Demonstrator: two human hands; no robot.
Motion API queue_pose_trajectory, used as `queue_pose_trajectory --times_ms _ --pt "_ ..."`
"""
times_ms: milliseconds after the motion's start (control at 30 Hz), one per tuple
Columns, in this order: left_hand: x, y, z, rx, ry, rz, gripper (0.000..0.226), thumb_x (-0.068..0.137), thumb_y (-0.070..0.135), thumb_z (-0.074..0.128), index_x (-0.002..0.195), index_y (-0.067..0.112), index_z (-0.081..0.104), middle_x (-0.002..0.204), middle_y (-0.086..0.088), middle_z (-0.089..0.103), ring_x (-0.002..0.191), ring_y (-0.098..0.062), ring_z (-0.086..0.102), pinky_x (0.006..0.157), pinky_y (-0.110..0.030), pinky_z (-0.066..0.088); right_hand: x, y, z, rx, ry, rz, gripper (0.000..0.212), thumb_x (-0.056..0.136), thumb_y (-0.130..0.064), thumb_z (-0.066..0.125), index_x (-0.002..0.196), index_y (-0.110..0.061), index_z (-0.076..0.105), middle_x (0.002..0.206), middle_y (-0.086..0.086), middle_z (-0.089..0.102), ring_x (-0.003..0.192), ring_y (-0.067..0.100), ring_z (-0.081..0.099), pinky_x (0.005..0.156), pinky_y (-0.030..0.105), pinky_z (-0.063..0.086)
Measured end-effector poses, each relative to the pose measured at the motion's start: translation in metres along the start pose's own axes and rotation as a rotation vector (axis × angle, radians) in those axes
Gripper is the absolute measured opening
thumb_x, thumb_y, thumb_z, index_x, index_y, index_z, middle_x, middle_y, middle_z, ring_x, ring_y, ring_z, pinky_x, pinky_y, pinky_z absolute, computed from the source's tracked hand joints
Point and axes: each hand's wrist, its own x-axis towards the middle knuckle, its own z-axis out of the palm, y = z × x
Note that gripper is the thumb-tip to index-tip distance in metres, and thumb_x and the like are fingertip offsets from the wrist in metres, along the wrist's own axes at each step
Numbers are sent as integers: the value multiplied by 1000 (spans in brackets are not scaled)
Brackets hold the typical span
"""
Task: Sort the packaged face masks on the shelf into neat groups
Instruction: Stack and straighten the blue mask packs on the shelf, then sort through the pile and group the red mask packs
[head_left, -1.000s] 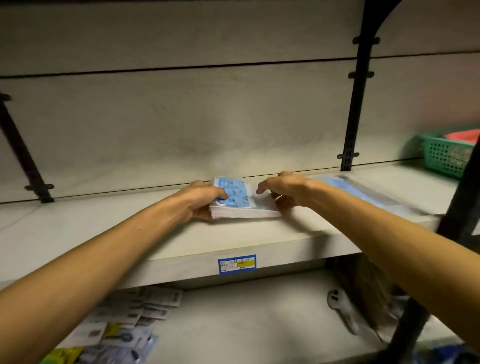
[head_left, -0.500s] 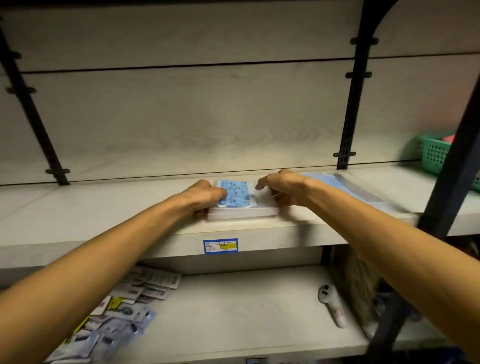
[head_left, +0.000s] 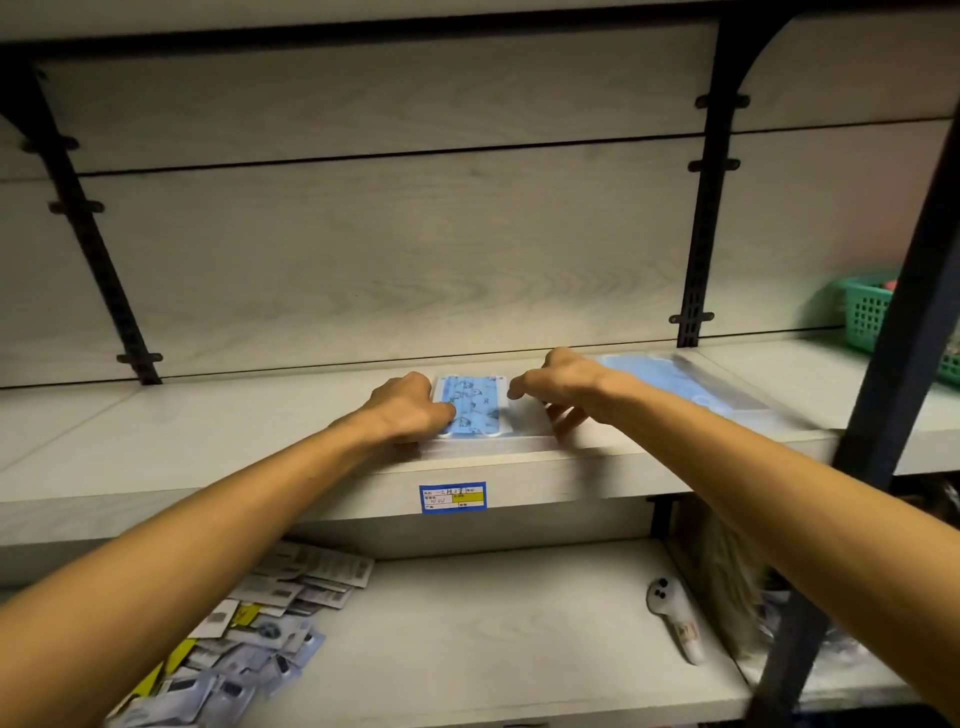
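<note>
Squaring a stack of packaged face masks at mid-frame, near the front edge of the shelf.

From the left of the frame, the left hand presses its curled grip against the stack's left side, thumb on top, apparently to stop it sliding; the right hand arches over the right side, fingertips touching, grip loosely closed, seemingly tapping edges flush. Further right, plain blue masks lie apart, likely their own group.
</note>
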Motion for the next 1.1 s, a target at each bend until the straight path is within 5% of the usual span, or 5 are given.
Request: queue_pose_trajectory --times_ms 233,367,467,900,1100 --pt "-3 -3 -4 300 140 119 43 91 57 55 115 22 63 109 1 66 91 -22 60 60 -31 36 7 5 1 -463 160 -113 30 88 -38 64 73 -14 55 78 7 68 68 24 65 59 32 54" --pt "9 -1 5 275 151 266 52 102 48 43 144 18 49 145 -5 52 125 -28 54 94 -40 46 23 12 4 -628 207 -278 41 95 -43 56 120 -12 62 134 14 60 116 32 56 93 39 48" --pt "16 -2 18 218 45 288 56 106 47 34 157 23 32 163 -2 31 143 -25 38 114 -44 36 34 17 14 -599 68 -385 62 98 -44 52 153 -18 38 160 7 35 146 28 29 117 45 31" --pt "30 -21 42 60 68 233 51 104 52 40 152 36 40 161 8 36 143 -19 36 114 -41 29 59 47 33 -661 -81 -399 63 103 -56 25 160 -28 20 167 -1 20 152 22 18 124 46 14" --pt "28 -25 31 -387 55 129 53 102 53 43 152 35 42 163 8 34 145 -18 36 121 -44 28 57 45 30 -658 -119 -380 63 105 -57 23 161 -29 12 169 -4 10 155 21 7 125 46 7"
